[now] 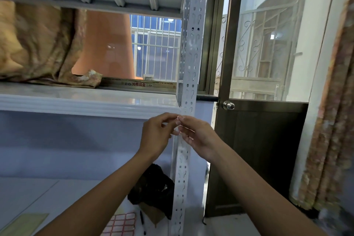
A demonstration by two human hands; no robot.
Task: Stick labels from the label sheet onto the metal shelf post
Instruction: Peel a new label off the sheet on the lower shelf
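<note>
The left hand [157, 136] and right hand [197, 137] meet fingertip to fingertip in front of the metal shelf post [188, 74], just under the shelf [76, 102]. Their fingers are curled, but I cannot tell whether they pinch a label. The label sheet [120, 224] lies well below them, beside a pen [142, 223].

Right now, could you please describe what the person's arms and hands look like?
The left hand and right hand are bare: no gloves, rings or watch visible. The left forearm and right forearm are uncovered to the picture's edge; no sleeves show.
</note>
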